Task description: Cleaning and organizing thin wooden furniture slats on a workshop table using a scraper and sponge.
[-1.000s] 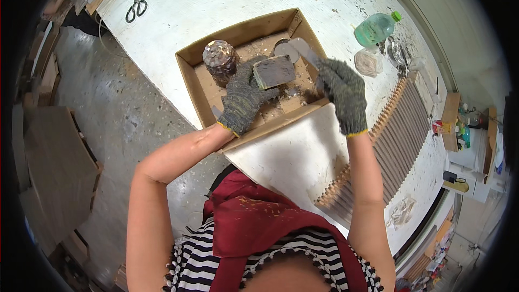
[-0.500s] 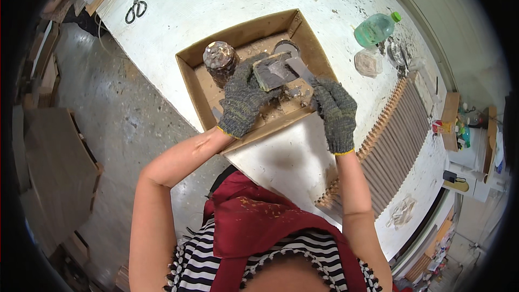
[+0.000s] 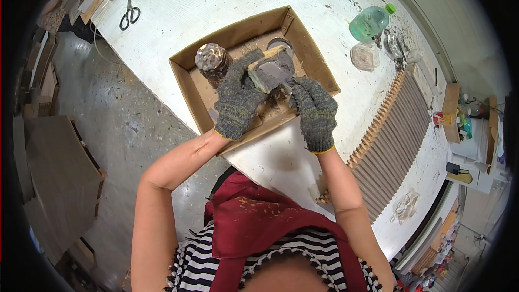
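Note:
In the head view, both my hands wear dark grey knitted gloves and work over a shallow cardboard box point(image 3: 238, 31). My left hand point(image 3: 236, 105) grips a flat, pale-edged piece point(image 3: 263, 78) heaped with grey-brown paste. My right hand point(image 3: 315, 113) is closed round a scraper, its handle hidden by the glove. The scraper's flat blade point(image 3: 283, 67) lies against the paste and blends with it. Inside the box, a jar point(image 3: 212, 58) caked with brown residue stands left of my left hand. A round tin point(image 3: 282, 45) sits behind the paste-covered piece, partly hidden.
A green bottle point(image 3: 370, 23), a clear faceted container point(image 3: 364, 57) and a metal tin point(image 3: 394, 46) stand at the back right. Brown slats with pale tips point(image 3: 389, 146) lie in a row on the right. Black scissors point(image 3: 130, 15) rest far left, near the white table's edge.
My right hand has moved left and inward, bringing the scraper's blade further across the paste. My left hand still holds the piece. The whole view has shifted slightly.

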Demonstrator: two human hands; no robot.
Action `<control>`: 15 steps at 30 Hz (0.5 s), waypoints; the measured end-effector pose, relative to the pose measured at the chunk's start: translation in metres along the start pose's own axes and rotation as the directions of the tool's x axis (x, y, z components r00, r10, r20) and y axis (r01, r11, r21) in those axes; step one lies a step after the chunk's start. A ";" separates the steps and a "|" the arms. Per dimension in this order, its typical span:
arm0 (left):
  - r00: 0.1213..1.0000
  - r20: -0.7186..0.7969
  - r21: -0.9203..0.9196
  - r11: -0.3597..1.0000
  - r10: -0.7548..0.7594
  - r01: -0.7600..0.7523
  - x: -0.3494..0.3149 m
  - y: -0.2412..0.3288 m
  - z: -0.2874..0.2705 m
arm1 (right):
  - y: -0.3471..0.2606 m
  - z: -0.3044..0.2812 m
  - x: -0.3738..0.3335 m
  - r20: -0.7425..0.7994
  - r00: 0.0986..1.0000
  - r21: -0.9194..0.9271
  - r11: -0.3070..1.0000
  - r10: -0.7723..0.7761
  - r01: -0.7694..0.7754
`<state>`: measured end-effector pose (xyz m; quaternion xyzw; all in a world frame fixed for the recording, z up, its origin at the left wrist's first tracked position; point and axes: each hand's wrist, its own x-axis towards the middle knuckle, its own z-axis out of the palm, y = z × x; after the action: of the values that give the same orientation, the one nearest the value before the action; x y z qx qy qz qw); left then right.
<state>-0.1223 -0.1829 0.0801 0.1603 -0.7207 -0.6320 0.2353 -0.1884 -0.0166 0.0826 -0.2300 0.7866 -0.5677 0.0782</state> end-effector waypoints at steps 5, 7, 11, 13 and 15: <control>0.999 -0.037 0.008 1.000 0.007 -0.007 0.001 -0.008 0.000 | -0.010 -0.001 0.005 0.003 0.995 0.145 0.985 0.096 -0.095; 0.999 -0.036 0.011 1.000 0.004 -0.004 0.001 -0.004 -0.001 | -0.010 -0.003 0.009 0.007 0.994 0.102 0.989 0.105 -0.105; 1.000 -0.028 0.050 0.999 0.005 -0.004 0.001 0.000 -0.002 | -0.009 -0.007 0.016 -0.035 0.994 0.135 0.986 0.105 -0.100; 0.999 -0.033 0.088 0.996 0.019 -0.016 0.001 -0.001 -0.002 | -0.012 -0.010 0.018 -0.023 0.996 0.154 0.984 0.092 -0.087; 0.999 -0.037 0.028 1.000 0.010 -0.009 0.001 -0.003 -0.001 | -0.010 -0.014 0.018 -0.058 0.988 0.197 0.972 0.145 -0.131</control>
<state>-0.1231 -0.1848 0.0774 0.1717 -0.7259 -0.6176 0.2493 -0.2068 -0.0152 0.0989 -0.1454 0.7444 -0.6422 0.1111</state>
